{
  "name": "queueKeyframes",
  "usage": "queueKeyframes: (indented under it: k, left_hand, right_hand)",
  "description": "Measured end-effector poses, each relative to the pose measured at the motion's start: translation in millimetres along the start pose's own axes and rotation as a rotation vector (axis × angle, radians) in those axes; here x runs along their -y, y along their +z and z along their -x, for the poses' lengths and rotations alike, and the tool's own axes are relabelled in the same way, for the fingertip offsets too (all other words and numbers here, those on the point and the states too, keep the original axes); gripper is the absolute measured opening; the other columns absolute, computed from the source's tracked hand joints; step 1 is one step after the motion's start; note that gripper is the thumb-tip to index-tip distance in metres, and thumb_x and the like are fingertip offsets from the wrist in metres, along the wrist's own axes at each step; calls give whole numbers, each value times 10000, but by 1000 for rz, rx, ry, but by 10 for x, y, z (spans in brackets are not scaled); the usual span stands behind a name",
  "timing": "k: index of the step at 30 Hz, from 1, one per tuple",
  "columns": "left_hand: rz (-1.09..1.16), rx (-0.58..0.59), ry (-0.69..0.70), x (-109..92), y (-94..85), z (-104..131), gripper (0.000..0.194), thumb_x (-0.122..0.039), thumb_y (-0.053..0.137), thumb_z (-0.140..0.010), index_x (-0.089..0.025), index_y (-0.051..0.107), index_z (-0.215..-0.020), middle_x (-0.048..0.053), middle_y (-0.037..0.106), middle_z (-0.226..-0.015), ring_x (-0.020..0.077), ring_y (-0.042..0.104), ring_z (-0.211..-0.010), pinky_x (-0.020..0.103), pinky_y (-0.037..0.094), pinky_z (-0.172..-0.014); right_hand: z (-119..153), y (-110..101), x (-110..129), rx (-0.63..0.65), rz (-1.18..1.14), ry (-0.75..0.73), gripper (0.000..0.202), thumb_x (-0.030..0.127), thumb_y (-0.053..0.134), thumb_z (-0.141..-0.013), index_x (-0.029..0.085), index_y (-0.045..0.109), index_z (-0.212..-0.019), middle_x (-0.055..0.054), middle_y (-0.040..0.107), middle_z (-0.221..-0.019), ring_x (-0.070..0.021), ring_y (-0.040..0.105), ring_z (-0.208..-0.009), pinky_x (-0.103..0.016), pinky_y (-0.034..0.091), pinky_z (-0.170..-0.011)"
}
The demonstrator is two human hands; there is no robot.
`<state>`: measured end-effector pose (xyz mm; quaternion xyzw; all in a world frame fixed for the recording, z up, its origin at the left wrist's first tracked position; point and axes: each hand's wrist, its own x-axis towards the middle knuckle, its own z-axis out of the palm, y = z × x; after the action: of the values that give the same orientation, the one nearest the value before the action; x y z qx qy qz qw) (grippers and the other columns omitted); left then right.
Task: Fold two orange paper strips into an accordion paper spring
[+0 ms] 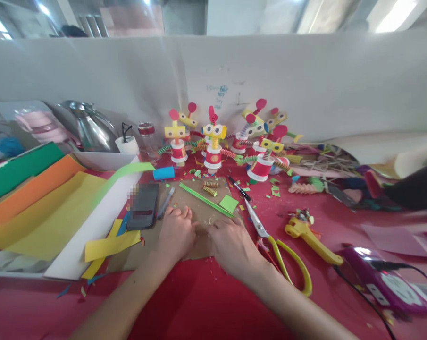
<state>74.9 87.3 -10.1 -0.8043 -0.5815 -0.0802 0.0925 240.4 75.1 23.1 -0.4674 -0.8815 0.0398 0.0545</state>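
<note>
My left hand (179,231) and my right hand (230,238) rest low over a brown cardboard sheet (199,247), a small gap between them. The fingers of both are curled and pressed together; what they hold, if anything, is too small to make out. Just beyond my right hand lie a long green paper strip (206,200) and a green square (229,203). Two small folded paper springs (210,190) sit farther back on the cardboard. A grey pen (166,203) lies beyond my left hand, beside a dark phone (143,207).
Yellow-handled scissors (261,224) and a yellow glue gun (315,243) lie at right, near a purple device (390,281) with cables. Several paper-cup figures (213,156) stand at the back. A white box (93,219) of coloured paper is at left, with yellow strips (110,246) beside it.
</note>
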Motion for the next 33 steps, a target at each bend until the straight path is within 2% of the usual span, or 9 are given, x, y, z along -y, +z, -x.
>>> queueKeyframes:
  k: [3, 7, 11, 16, 19, 23, 26, 28, 33]
  left_hand:
    - [23, -5, 1, -12, -11, 9, 389, -259, 454, -835, -18, 639, -1077, 219, 654, -1078, 297, 591, -855, 460, 377, -805]
    - [50, -30, -15, -12, -31, 14, 398, -265, 427, -842, -15, 641, -1066, 223, 665, -1005, 298, 597, -830, 465, 391, -786]
    - [54, -27, -5, 7, -26, 20, 402, -281, 426, -844, -23, 650, -1057, 231, 662, -1041, 300, 609, -823, 474, 399, -779]
    - [59, -29, -8, 35, -14, 33, 366, -233, 469, -829, -49, 645, -1091, 208, 651, -1130, 284, 620, -846, 462, 402, -796]
    - [109, -58, -19, 109, 16, 36, 313, -205, 484, -833, -127, 668, -1075, 137, 675, -1126, 257, 619, -841, 437, 404, -788]
    - [248, -159, -117, 279, 64, 10, 240, -194, 530, -831, -278, 713, -962, 15, 728, -1016, 217, 611, -848, 396, 405, -787]
    - [348, -197, -154, 365, 54, -26, 210, -225, 591, -806, -280, 713, -967, 2, 730, -1004, 225, 593, -873, 396, 419, -803]
    - [434, -199, -156, 384, 28, -45, 261, -233, 623, -785, -268, 692, -1033, 8, 715, -1051, 226, 583, -918, 399, 427, -842]
    - [508, -282, -211, 374, -18, -45, 469, -252, 685, -727, -329, 605, -1183, 21, 551, -1308, 255, 483, -1151, 460, 356, -989]
  right_hand:
    - [-70, -76, 51, 15, -6, 15, 183, 119, 491, -821, 167, 665, -852, -95, 678, -850, -238, 601, -880, -361, 365, -792]
    - [-156, -112, 112, 40, -18, 42, 191, 114, 485, -824, 174, 663, -793, -71, 690, -791, -214, 639, -772, -333, 401, -752]
    - [-185, -68, 100, 69, -39, 92, 207, 106, 479, -832, 197, 658, -883, -64, 696, -869, -190, 664, -745, -266, 411, -631]
    - [-174, 29, 23, 76, -17, 105, 227, 91, 503, -797, 208, 646, -928, -59, 686, -880, -196, 666, -748, -248, 413, -598]
    - [-153, 72, -22, 59, -15, 115, 208, 101, 478, -819, 205, 635, -910, -56, 680, -889, -190, 658, -757, -247, 411, -605]
    - [-125, 77, -96, 26, -26, 106, 213, 143, 430, -876, 207, 633, -883, -50, 676, -869, -181, 644, -770, -252, 402, -616]
    - [-120, 63, -148, -56, -39, 123, 216, 140, 438, -873, 203, 645, -864, -49, 676, -840, -179, 632, -761, -265, 403, -649]
    - [-109, 51, -160, -153, -78, 105, 215, 122, 455, -854, 200, 656, -858, -46, 678, -816, -173, 620, -743, -274, 406, -676]
    - [75, -66, -90, -606, -409, -101, 201, 131, 483, -838, 203, 642, -936, -27, 651, -704, -150, 580, -633, -289, 437, -621]
